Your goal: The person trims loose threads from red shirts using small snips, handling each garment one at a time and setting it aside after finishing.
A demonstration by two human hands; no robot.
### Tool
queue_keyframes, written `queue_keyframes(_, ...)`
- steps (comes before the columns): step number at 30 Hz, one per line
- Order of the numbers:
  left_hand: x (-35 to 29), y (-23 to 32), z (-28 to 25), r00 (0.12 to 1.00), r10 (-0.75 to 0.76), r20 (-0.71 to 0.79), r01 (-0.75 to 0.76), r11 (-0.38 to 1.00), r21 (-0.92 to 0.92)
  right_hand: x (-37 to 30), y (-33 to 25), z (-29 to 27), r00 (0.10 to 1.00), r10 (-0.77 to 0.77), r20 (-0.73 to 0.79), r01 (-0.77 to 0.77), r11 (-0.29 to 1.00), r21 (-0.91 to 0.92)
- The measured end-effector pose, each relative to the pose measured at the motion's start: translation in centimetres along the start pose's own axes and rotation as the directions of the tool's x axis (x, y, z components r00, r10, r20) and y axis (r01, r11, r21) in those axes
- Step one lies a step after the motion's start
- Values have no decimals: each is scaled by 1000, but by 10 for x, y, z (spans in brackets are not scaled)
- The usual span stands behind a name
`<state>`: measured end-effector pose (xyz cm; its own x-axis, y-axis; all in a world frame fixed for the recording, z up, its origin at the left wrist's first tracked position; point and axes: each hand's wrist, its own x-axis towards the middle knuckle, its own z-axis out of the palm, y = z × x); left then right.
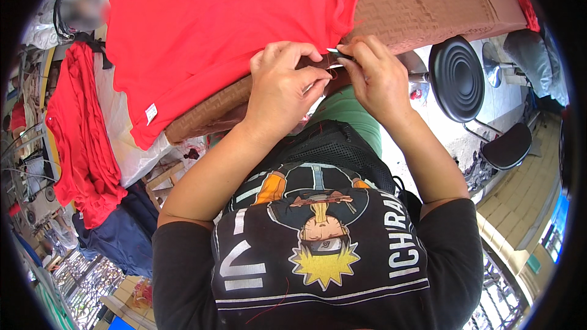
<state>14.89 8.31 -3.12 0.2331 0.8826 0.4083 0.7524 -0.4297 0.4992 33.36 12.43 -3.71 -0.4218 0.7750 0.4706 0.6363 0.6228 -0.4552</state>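
Observation:
Both my hands are raised close together over my lap, at the near edge of the covered table. My left hand (278,88) is closed with its fingertips pinched, and a fine red thread (334,72) shows right at them. Between the thumb and fingers of my right hand (382,79) is a small dark cutting tool (343,56) with a pale, pointed tip toward the left hand; most of it is hidden by the fingers. Just beyond the hands, a large red cloth (232,18) with a white label (151,113) lies spread on the table.
A brown patterned cover (422,9) drapes the table. To the right stand a round black stool (457,79) and another black seat (506,146). Red fabric (84,140) and dark blue fabric (122,232) hang at left. Another person (85,11) is at the far left.

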Motion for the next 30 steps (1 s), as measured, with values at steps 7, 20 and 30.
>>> queue_keyframes(7,37,-28,-23,841,-193,505,523,50,-851,26,7,-11,974,203,-99,-155,919,362)
queue_keyframes(20,41,-52,-22,850,-104,516,471,-284,-835,38,-3,6,991,23,-132,9,971,237)
queue_keyframes(30,27,-5,-76,727,179,663,-244,970,6,36,5,-22,990,40,-134,-36,999,29)
